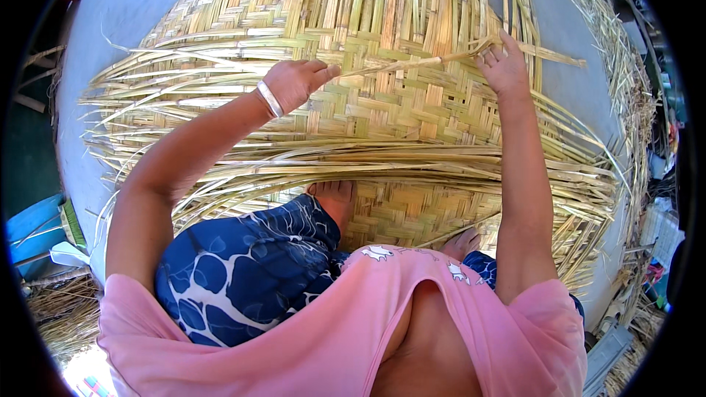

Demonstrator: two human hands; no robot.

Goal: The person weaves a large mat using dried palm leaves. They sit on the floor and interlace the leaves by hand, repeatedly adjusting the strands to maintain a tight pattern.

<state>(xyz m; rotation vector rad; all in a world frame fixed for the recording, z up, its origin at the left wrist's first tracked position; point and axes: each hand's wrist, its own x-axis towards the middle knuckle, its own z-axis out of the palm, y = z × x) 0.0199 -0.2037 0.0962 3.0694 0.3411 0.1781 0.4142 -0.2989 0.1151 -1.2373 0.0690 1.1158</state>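
Note:
A large mat [368, 110] of split cane or bamboo strips lies on the floor, woven in a zigzag pattern. One pale flat strip [412, 64] runs crosswise over it, between my two hands. Its left end is pinched in my left hand [298, 82], which wears a white bangle on the wrist. Farther right, my right hand [504, 65] has its fingers bent around the same strip, near where it crosses the upright strips [412, 0]. Loose strip ends stick out past the woven part on the left and right.
My bare feet [334, 195] rest on the mat's near part. A thick band of loose strips [412, 156] lies across it in front of them. Straw-like scraps [625, 95] line the floor's right edge. A blue container [35, 231] stands at the left.

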